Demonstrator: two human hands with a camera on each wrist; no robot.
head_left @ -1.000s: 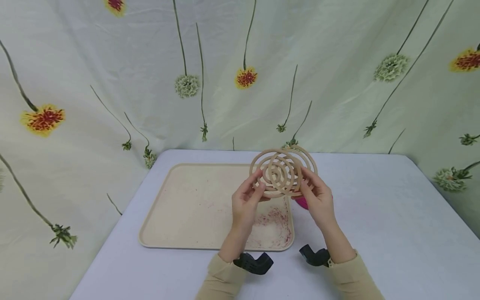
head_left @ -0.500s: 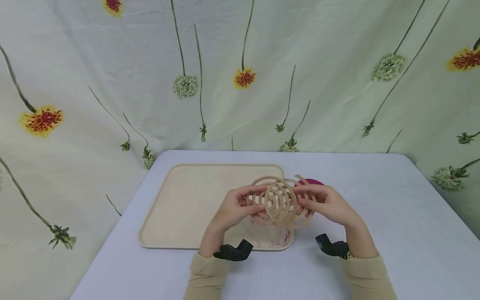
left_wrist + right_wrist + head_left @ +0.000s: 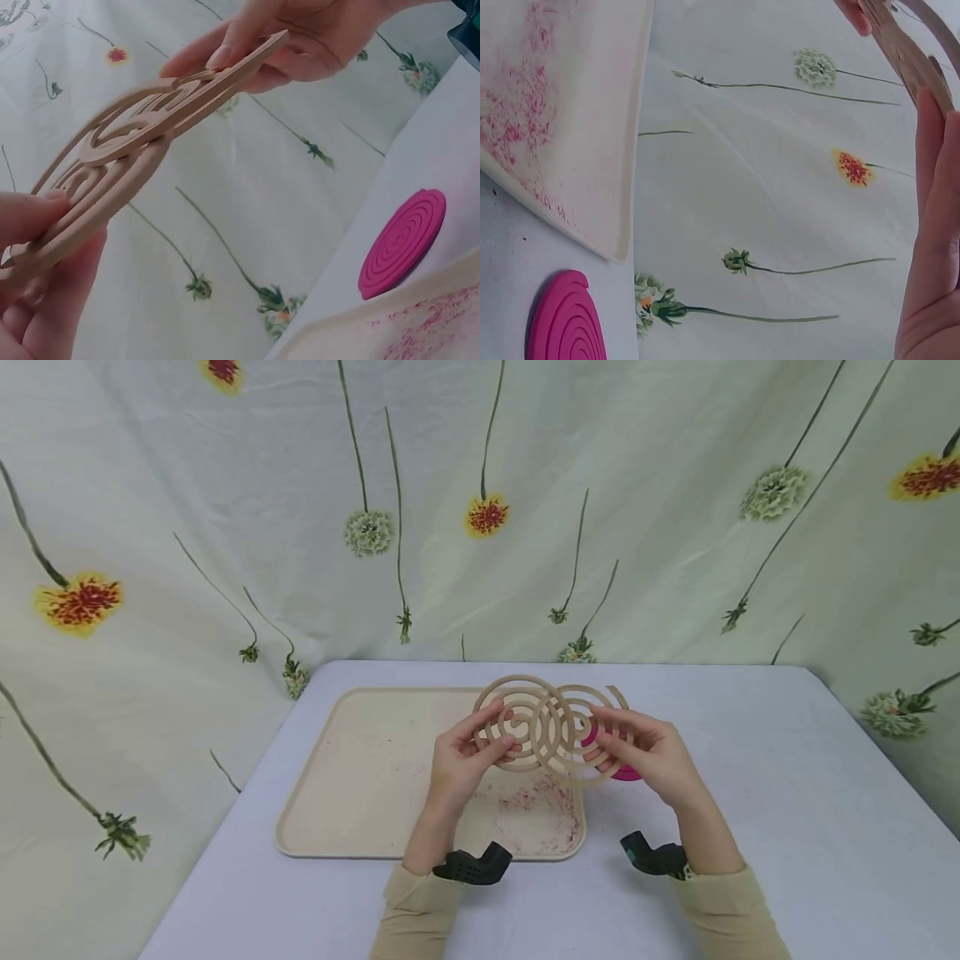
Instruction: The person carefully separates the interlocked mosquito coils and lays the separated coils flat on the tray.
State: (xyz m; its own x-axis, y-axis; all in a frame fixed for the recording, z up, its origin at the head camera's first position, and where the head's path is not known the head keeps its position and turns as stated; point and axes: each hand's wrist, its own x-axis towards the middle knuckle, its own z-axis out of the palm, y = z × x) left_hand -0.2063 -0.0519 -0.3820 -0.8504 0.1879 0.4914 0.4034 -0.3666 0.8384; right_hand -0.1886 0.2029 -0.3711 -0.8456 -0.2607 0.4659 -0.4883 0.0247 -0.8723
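Two tan mosquito coils, a left one [image 3: 519, 679] and a right one [image 3: 618, 696], are held up above the tray's right end. Their rings overlap and look interlaced in the middle. My left hand [image 3: 457, 767] pinches the left coil between thumb and fingers. On the other side, my right hand [image 3: 663, 760] pinches the right coil the same way. The left wrist view shows the pair edge-on, tilted across each other. Below them a magenta coil [image 3: 405, 244] lies flat on the table, partly hidden by the right hand and coils in the head view.
A cream tray [image 3: 360, 777] lies on the white-covered table [image 3: 772, 793], with reddish-pink crumbs [image 3: 558, 814] over its right end. The magenta coil is just beyond the tray's right edge. A flower-printed cloth [image 3: 660, 510] hangs behind the table.
The hands dipped and tilted the coils, then rose partway again. They are farther apart than a second ago, and the two coils overlap less, spread more sideways.
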